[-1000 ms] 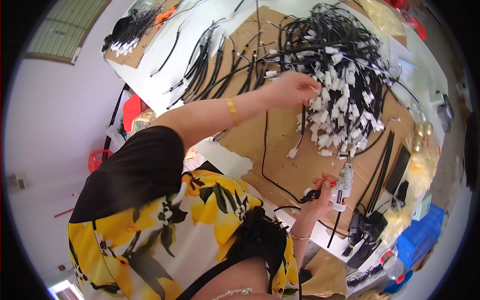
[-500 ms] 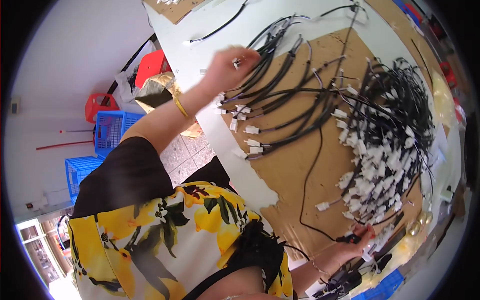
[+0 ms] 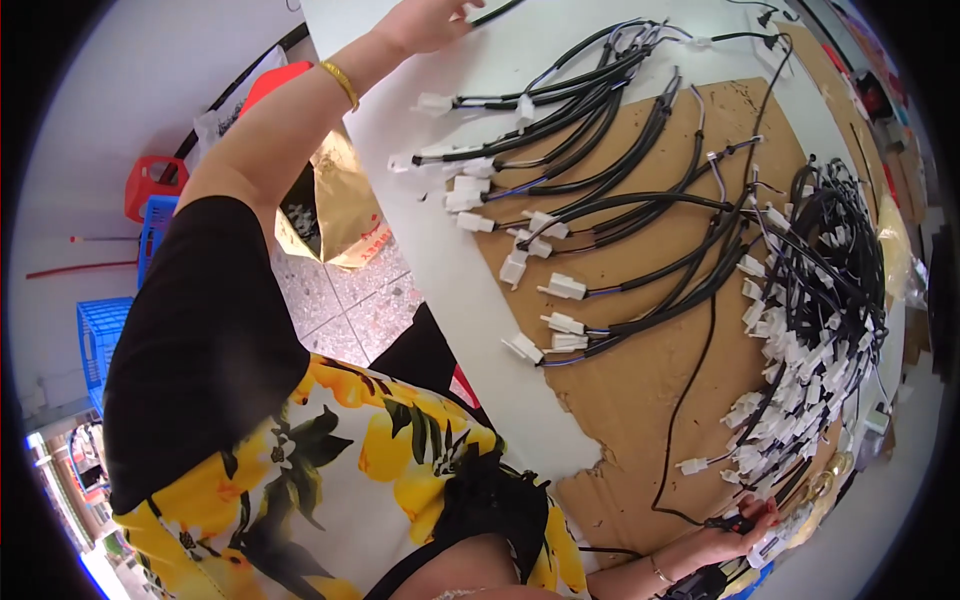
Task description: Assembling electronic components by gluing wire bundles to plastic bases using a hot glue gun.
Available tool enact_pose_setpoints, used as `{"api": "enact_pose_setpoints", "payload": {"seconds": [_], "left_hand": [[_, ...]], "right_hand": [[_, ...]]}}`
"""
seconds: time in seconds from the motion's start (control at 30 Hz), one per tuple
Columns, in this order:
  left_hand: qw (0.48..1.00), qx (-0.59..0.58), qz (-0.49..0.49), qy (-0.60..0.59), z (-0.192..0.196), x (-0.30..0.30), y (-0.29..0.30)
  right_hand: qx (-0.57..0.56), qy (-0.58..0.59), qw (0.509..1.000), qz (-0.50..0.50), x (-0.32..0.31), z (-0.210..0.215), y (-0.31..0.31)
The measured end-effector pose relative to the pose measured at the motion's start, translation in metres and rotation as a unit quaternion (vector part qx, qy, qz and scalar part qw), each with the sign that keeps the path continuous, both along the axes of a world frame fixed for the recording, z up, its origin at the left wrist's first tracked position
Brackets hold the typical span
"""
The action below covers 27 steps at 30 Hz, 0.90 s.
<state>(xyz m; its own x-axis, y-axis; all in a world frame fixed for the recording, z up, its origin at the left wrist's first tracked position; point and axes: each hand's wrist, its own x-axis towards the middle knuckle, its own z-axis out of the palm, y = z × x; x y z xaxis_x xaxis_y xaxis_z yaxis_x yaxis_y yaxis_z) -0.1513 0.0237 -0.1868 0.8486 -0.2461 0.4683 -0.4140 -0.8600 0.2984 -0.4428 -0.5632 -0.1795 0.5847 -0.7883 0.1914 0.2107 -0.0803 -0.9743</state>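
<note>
My left hand (image 3: 432, 24) is at the top edge, its fingers curled at the end of a black cable (image 3: 498, 12); the edge cuts off part of it. At the lower right, my right hand (image 3: 750, 533) is closed round a small black plug-like piece (image 3: 730, 523) on a thin black cord (image 3: 684, 395). Between the hands, several black cables (image 3: 650, 210) with white connectors (image 3: 562, 286) lie spread in a fan on a brown cardboard sheet (image 3: 640, 430) and the white tabletop (image 3: 400, 120).
A large heap of black cables (image 3: 835, 250) with white connectors lies on the right. Beside the right hand is a pale box-like item (image 3: 775, 548). Left of the table are an open bag (image 3: 345, 195), a red container (image 3: 152, 188) and blue crates (image 3: 103, 340).
My left hand has gone from the fanned cables up to the lone cable at the table's far left, and the white piece it held is gone from it. The view has shifted; my right hand keeps its grip.
</note>
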Motion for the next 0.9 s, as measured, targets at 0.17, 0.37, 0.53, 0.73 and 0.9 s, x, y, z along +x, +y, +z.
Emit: {"api": "enact_pose_setpoints", "payload": {"seconds": [0.17, 0.37, 0.53, 0.73, 0.9], "left_hand": [[0.995, -0.006, 0.053, 0.080, 0.031, -0.035, -0.060], [0.973, 0.052, 0.082, 0.210, 0.006, -0.018, -0.087], [0.976, 0.081, 0.072, 0.188, 0.005, -0.012, -0.074], [0.951, 0.166, 0.198, 0.172, 0.013, -0.019, -0.055], [0.984, 0.142, 0.104, 0.027, 0.007, -0.036, -0.065]], "right_hand": [[-0.059, -0.004, 0.998, 0.002, -0.012, 0.003, 0.001], [-0.045, -0.030, 0.991, 0.125, -0.019, 0.003, 0.002], [-0.033, -0.082, 0.989, 0.120, -0.021, 0.004, 0.008], [-0.027, -0.088, 0.990, 0.110, -0.025, 0.010, 0.011], [-0.023, -0.084, 0.989, 0.123, -0.017, 0.008, 0.012]]}}
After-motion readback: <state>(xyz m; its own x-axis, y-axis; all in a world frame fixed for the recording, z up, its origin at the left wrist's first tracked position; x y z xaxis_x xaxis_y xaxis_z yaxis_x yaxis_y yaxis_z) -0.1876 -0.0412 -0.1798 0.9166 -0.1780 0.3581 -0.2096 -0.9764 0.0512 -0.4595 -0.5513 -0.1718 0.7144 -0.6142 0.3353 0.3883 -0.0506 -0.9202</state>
